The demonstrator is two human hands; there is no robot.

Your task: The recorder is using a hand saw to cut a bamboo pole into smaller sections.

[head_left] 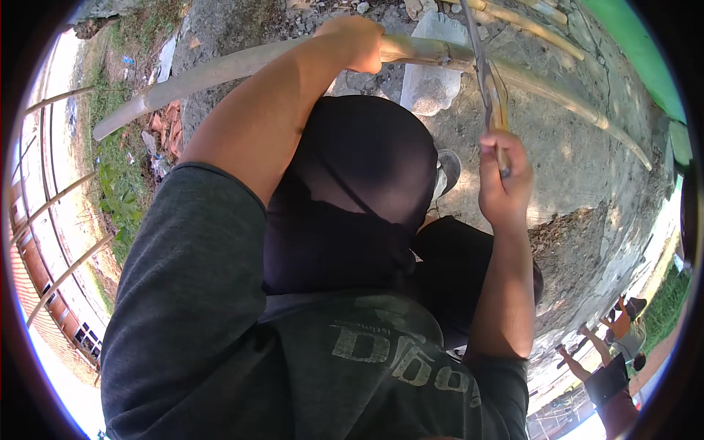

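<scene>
My left hand is closed round a long bamboo pole, which curves across the upper part of the view. In my right hand is the wooden handle of a long, narrow dark-bladed tool. Seen nearly edge-on, its blade crosses the pole to the right of my left hand; whether it is a saw or a knife I cannot tell, nor whether it touches the pole. Beneath the pole, between my hands, lies a flat whitish piece. My bent knee in black cloth rises just below the pole.
More bamboo poles lie on the rough concrete ground at the far right, near a green surface. Grass and litter border the left side, with slanting poles beyond. Other people are at the lower right.
</scene>
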